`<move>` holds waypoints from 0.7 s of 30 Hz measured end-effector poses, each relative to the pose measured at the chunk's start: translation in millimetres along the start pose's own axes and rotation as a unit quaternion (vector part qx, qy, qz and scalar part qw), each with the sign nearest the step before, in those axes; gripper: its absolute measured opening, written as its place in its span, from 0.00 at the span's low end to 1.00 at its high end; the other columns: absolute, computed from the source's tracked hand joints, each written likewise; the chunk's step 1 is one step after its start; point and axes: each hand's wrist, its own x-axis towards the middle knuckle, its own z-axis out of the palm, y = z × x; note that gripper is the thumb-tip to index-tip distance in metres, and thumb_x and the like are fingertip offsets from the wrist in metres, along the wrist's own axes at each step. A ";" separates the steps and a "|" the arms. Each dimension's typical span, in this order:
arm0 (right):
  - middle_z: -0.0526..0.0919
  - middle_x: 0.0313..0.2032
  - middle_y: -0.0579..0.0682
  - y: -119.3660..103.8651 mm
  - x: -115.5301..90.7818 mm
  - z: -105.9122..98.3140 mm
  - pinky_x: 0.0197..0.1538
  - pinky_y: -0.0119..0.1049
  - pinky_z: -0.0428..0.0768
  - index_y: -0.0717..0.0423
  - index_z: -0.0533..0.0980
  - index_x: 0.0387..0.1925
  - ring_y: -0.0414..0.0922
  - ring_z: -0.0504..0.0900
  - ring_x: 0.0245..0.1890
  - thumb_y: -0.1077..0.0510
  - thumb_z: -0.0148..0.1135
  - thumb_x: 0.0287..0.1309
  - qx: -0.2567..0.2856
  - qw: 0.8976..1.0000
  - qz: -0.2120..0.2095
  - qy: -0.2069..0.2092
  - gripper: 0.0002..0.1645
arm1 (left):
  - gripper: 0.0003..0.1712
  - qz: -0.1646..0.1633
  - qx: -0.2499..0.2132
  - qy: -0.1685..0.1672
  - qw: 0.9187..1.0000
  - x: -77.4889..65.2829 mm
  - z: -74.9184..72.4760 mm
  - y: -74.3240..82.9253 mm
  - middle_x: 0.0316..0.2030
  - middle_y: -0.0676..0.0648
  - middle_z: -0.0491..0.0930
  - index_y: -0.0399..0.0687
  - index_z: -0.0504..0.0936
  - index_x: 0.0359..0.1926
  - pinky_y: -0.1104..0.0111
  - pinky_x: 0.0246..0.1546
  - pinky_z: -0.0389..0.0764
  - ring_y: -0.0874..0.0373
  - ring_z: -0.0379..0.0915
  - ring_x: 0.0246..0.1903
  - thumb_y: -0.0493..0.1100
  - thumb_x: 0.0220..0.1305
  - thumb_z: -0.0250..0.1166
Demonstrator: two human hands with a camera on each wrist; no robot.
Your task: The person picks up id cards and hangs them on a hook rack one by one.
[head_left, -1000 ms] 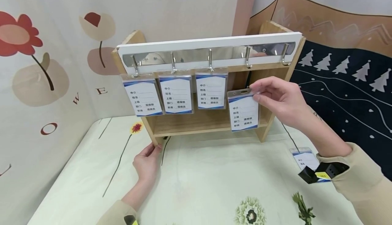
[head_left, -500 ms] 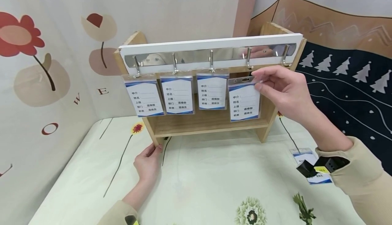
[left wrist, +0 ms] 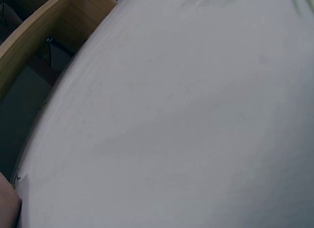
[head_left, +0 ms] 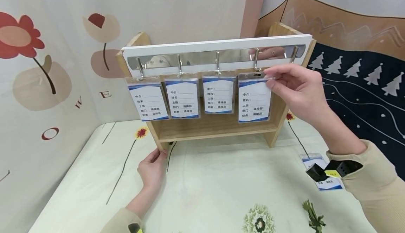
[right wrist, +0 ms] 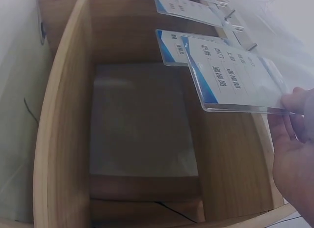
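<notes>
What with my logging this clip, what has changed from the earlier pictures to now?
The right hand lifted its badge up toward the fourth hook from the left; nothing was newly grasped or released. The left hand still holds the stand; the three hung badges stayed put.

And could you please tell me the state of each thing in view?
Leftmost badge: hanging from first hook.
Second badge: hanging from second hook.
Third badge: hanging from third hook.
Held badge: pinched by right hand; whether hooked is unclear.
Table badge: lying on table, partly hidden.
Wooden rack: upright, held by left hand.
</notes>
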 end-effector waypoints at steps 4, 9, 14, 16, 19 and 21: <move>0.86 0.49 0.47 -0.3 0.6 0.3 0.50 0.24 0.80 0.69 0.81 0.53 0.42 0.81 0.43 0.79 0.61 0.62 0.001 1.000 0.007 0.011 0.18 | 0.19 0.002 0.001 0.000 1.000 -0.2 -0.1 0.5 0.49 0.37 0.86 0.38 0.85 0.57 0.85 0.37 0.77 0.81 0.77 0.33 0.40 0.68 0.68; 0.86 0.50 0.43 -0.1 0.1 1.3 0.52 0.24 0.79 0.69 0.80 0.54 0.42 0.80 0.45 0.79 0.58 0.64 0.001 1.000 0.017 0.023 0.19 | 0.18 0.002 -0.003 -0.002 1.000 -0.4 0.0 0.0 0.49 0.37 0.86 0.37 0.86 0.56 0.85 0.37 0.77 0.81 0.78 0.33 0.40 0.67 0.68; 0.85 0.52 0.45 -1.0 -0.1 2.2 0.56 0.24 0.78 0.66 0.81 0.57 0.43 0.80 0.48 0.77 0.58 0.66 -0.011 0.999 0.019 0.023 0.20 | 0.19 0.004 0.000 -0.003 1.000 0.0 0.3 -0.9 0.49 0.37 0.86 0.38 0.86 0.56 0.85 0.37 0.77 0.81 0.77 0.34 0.41 0.68 0.69; 0.84 0.52 0.44 -1.7 0.0 2.7 0.55 0.24 0.78 0.65 0.81 0.57 0.42 0.80 0.49 0.76 0.58 0.67 -0.019 0.999 0.020 0.022 0.20 | 0.19 0.005 0.000 -0.003 1.000 0.1 0.2 -0.9 0.49 0.37 0.86 0.38 0.86 0.56 0.85 0.37 0.77 0.81 0.77 0.34 0.41 0.67 0.69; 0.85 0.51 0.40 -2.4 0.5 3.8 0.54 0.23 0.78 0.63 0.82 0.57 0.41 0.80 0.49 0.74 0.59 0.68 -0.028 0.999 0.023 0.026 0.19 | 0.19 0.005 -0.001 -0.004 1.000 0.4 -0.3 -0.3 0.49 0.37 0.86 0.37 0.85 0.56 0.85 0.38 0.77 0.81 0.77 0.34 0.40 0.67 0.69; 0.85 0.49 0.37 -1.9 0.8 4.5 0.52 0.22 0.78 0.63 0.83 0.56 0.42 0.80 0.48 0.74 0.59 0.67 -0.026 0.999 0.022 0.030 0.19 | 0.19 0.004 0.001 -0.004 1.000 0.6 -0.6 0.7 0.49 0.37 0.86 0.37 0.85 0.56 0.85 0.37 0.77 0.81 0.77 0.34 0.40 0.68 0.69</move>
